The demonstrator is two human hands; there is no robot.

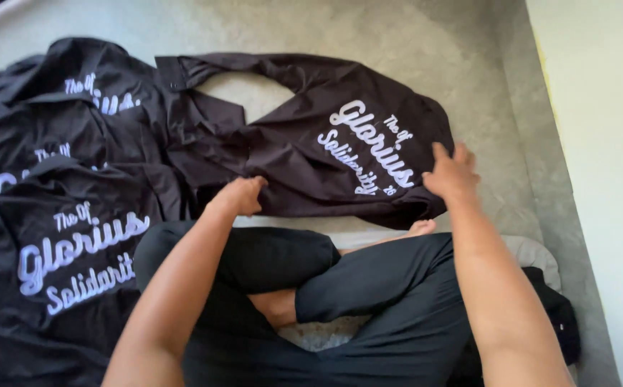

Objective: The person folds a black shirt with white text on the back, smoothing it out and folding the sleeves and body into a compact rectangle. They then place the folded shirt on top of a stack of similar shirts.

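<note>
A black shirt [304,154] with pale lettering on its back lies spread on the grey floor in front of my crossed legs. My left hand [241,195] pinches the fabric at the shirt's near edge, fingers curled into it. My right hand [452,174] presses flat on the shirt's right edge with fingers spread.
A pile of several similar black shirts [68,215] with pale lettering lies at my left. I sit cross-legged in black trousers [369,294] on a pale cushion [537,254]. A dark cloth bundle [562,315] sits by my right knee. A pale wall [605,143] runs along the right.
</note>
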